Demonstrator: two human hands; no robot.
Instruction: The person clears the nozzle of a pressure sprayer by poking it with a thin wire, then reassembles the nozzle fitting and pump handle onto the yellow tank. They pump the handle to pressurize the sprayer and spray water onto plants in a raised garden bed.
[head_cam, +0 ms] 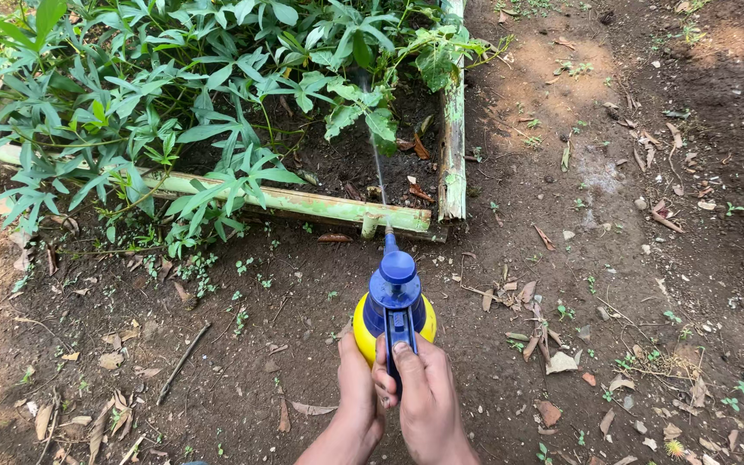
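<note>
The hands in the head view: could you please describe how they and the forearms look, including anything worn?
Both the left hand and the right hand are bare: no gloves, rings or wristbands show. The forearms are uncovered to the frame's bottom edge, with no sleeve in view. Fingernails are short.

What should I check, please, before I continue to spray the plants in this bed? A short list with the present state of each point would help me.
1. Both hands on the bottle: ok. The left hand supports it and the right hand wraps the blue handle.
2. Thumb on the trigger: ok, it lies along the blue lever.
3. Nozzle aimed at the plants: ok, the spray bottle points at the bed and a thin jet reaches the leaves.
4. Water left in the yellow tank: cannot tell, the tank is not see-through.
5. Bamboo edging out of the jet's path: ok, the stream passes above it.
6. Ground for footing: cannot tell, feet are not visible.
</note>
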